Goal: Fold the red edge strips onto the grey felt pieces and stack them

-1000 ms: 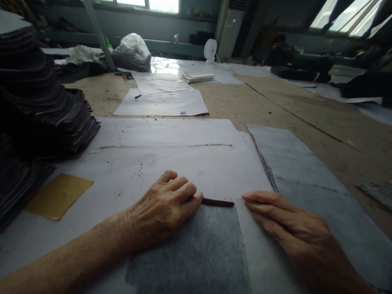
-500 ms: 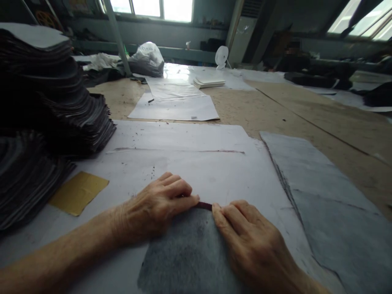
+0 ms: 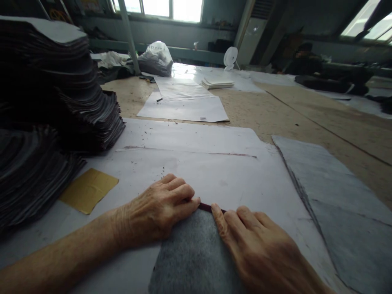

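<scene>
A grey felt-like sheet (image 3: 192,253) lies in front of me with a narrow dark red strip of its far edge (image 3: 205,207) showing folded over. My left hand (image 3: 165,204) has its fingers curled, with the thumb pressed on the left part of that edge. On the right part, my right hand (image 3: 254,237) pinches the same edge, thumb and fingers close together. Between the two thumbs a short length of the dark red fold stays visible. Both hands hide the rest of the edge and some of the sheet.
White paper (image 3: 190,171) covers the table beneath. Tall stacks of dark sheets (image 3: 88,98) stand at left beside a yellow-brown square (image 3: 90,190). Several grey sheets (image 3: 333,196) lie at right. Farther back are a plastic bag (image 3: 157,59), a small white fan (image 3: 230,58) and a person (image 3: 304,63).
My right hand has slid slightly right along the fold, and its fingers lie flatter. The left hand keeps its hold. The whole view has shifted a little.
</scene>
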{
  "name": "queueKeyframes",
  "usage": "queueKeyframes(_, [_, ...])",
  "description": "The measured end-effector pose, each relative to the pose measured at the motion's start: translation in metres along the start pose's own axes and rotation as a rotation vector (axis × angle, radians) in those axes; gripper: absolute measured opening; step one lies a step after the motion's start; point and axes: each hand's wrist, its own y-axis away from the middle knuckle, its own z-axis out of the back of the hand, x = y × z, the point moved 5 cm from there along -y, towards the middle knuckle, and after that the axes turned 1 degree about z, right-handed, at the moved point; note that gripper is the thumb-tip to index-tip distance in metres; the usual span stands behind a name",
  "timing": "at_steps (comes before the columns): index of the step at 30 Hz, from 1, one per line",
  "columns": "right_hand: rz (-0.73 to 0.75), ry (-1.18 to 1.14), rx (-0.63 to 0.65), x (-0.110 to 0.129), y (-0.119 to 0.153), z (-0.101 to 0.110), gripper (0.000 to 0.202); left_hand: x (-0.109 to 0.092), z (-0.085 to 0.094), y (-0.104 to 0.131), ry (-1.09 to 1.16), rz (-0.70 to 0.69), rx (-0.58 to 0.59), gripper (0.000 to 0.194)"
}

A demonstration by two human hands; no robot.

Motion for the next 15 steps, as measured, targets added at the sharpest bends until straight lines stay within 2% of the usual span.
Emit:
queueKeyframes(2, [0.009, -0.020, -0.036, 0.002, -0.010, 0.001, 0.036, 0.002, 0.000, 0.000, 0.017, 0.018, 0.004, 0.028])
queueKeyframes(5, [0.052, -0.205, -0.092, 0.004, -0.019, -0.005, 0.033, 0.006, -0.001, 0.000, 0.065, 0.059, 0.021, 0.027])
queueKeyframes(10, [0.073, -0.398, -0.166, -0.001, -0.016, -0.017, 0.029, 0.015, 0.005, 0.005, 0.150, 0.148, -0.028, 0.035])
queueKeyframes(15, [0.031, -0.537, -0.109, -0.007, -0.012, -0.028, 0.036, 0.018, 0.025, 0.018, 0.181, 0.237, -0.045, 0.029])
